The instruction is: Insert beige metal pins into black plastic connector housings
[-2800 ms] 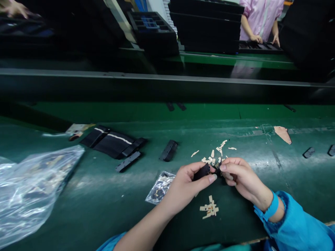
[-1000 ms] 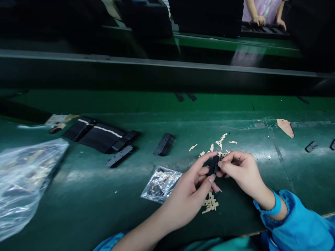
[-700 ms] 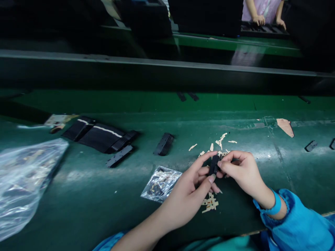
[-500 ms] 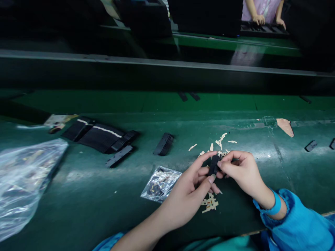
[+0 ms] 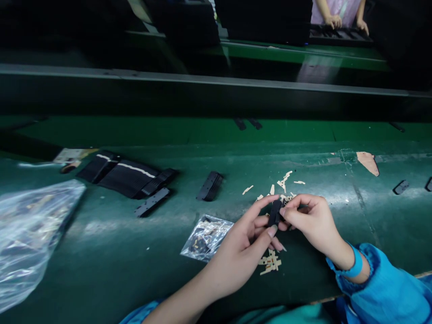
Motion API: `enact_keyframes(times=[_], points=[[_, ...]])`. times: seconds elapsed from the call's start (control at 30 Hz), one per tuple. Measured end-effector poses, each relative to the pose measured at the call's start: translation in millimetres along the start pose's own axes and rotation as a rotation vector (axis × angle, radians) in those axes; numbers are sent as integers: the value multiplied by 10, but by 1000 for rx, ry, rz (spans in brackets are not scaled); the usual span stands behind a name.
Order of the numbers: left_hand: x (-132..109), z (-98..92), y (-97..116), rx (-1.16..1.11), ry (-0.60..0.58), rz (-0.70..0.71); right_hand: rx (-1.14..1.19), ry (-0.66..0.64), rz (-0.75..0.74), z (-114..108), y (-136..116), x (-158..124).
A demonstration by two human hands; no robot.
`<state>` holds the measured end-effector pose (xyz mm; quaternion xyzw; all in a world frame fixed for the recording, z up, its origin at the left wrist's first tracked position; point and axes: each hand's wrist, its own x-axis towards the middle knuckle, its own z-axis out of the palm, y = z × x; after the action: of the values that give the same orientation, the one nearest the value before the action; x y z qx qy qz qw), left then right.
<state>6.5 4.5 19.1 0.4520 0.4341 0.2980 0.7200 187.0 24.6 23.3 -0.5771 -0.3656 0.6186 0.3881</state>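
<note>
- In the head view, we see the left hand (image 5: 243,245) pinching a black part (image 5: 274,213) lengthwise, forefinger at its far end, thumb at its near end, above the green bench (image 5: 118,270).
- We see the right hand (image 5: 315,222) with thumb and forefinger drawn in at the part's right side; whether they grip it or something smaller, we cannot tell.
- Beyond the hands we find scattered pale bits (image 5: 272,189); on the near side, a pale cluster (image 5: 270,262) lies partly behind the left hand.
- Left of that hand, we see a small clear bag (image 5: 204,240), with a black block (image 5: 209,186) beyond it.
- Farther left we have a black strip (image 5: 151,202) beside a striped black stack (image 5: 130,176), and nearer, a big clear bag (image 5: 33,234).
- To the right, we notice a tan scrap (image 5: 368,164).
- At the far right, a co-worker's hands (image 5: 333,21) are at a black tray (image 5: 351,40).
</note>
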Motion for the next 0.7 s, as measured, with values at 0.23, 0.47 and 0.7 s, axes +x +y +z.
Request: enact_keyframes(times=[0.23,0.47,0.7], points=[[0,-2,-16,3,3,-10,0,-6,-2,0,4,-2],[4,-10,-18,-13,5,7,5,-10,2,10,12,-6],[7,-2,-7,-11,6,5,-3,-4,8,11,23,-5]])
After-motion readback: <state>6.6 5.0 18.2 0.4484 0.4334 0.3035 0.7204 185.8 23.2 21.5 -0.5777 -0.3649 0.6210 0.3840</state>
